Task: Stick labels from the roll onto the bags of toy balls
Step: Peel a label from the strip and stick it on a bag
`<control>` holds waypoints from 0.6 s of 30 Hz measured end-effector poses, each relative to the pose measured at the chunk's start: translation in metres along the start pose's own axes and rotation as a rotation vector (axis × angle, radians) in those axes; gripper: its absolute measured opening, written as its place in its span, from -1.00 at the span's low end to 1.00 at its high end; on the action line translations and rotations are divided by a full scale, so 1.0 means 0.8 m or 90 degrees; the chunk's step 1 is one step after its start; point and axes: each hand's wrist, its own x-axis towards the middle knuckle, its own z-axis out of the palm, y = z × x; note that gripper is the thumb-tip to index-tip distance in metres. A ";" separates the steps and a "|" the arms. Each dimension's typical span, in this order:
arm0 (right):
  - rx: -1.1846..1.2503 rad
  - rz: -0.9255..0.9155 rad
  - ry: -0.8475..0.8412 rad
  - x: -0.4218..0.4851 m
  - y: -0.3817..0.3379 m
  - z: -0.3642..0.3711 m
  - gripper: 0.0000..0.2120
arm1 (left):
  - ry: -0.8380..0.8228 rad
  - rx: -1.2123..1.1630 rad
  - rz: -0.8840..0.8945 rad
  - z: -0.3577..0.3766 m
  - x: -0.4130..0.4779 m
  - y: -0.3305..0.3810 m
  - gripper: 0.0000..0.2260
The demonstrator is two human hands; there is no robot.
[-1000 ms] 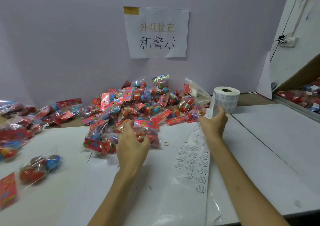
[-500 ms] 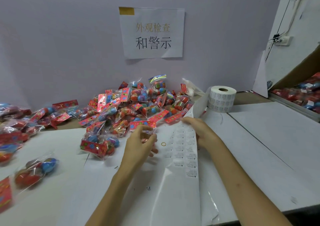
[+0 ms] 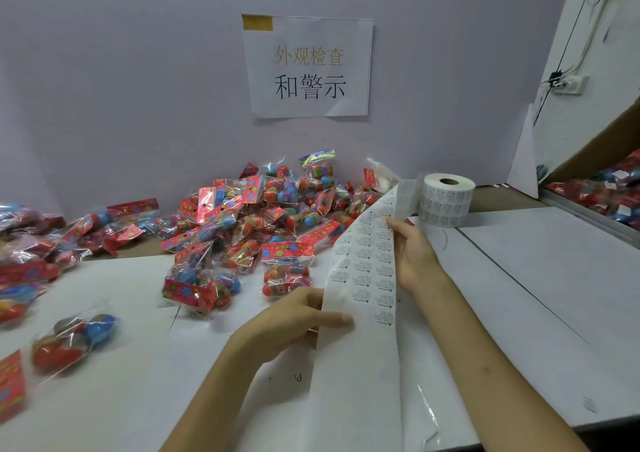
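**Both Hands on the Label Strip**

The label roll [image 3: 446, 202] stood on end on the white table [image 3: 540, 278], near the back wall and to the right of the pile of toy-ball bags [image 3: 256, 223]. From it a long label strip [image 3: 363, 278] ran toward the camera, lifted off the tabletop, with printed labels in rows on its upper part and blank backing lower down. The left hand [image 3: 294, 323] pinched the strip's left edge, thumb laid across the front and fingers behind. The right hand [image 3: 415, 257] gripped the right edge higher up, its fingers curled round the paper. One bag of balls [image 3: 287, 275] lay just beyond the left hand, and another bag [image 3: 76, 334] lay apart at the front left. A paper sign [image 3: 308, 67] with Chinese characters hung on the wall above the pile.
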 end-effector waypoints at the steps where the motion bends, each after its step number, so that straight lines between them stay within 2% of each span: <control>1: -0.006 -0.001 0.011 -0.001 0.000 0.002 -0.73 | 0.006 -0.004 0.001 -0.001 0.000 0.000 -0.75; 3: -0.078 -0.048 0.064 0.002 0.005 0.004 -0.77 | 0.022 -0.007 0.002 -0.003 0.001 -0.003 -0.77; 4: -0.158 -0.102 0.118 0.003 0.008 0.003 -0.72 | 0.032 -0.009 0.003 -0.003 0.002 -0.004 -0.77; 6: -0.349 -0.252 0.263 -0.001 0.012 0.005 -0.55 | 0.059 -0.015 0.002 -0.002 0.004 -0.007 -0.71; 8: -0.480 -0.421 0.333 -0.008 0.015 0.009 -0.52 | 0.079 -0.018 0.001 -0.002 0.005 -0.009 -0.64; 9: -0.519 -0.494 0.313 -0.008 0.015 0.009 -0.58 | 0.080 -0.022 0.002 -0.001 0.007 -0.011 -0.63; 11: -0.577 -0.576 0.200 -0.011 0.012 0.013 -0.72 | 0.086 -0.038 -0.002 -0.002 0.010 -0.014 -0.61; 14: -0.672 -0.604 0.061 -0.019 0.009 0.018 -0.74 | 0.112 -0.063 -0.010 -0.005 0.011 -0.015 -0.59; 18: -0.833 -0.631 -0.015 -0.030 0.013 0.024 -0.82 | 0.133 -0.102 -0.022 -0.006 0.013 -0.014 -0.68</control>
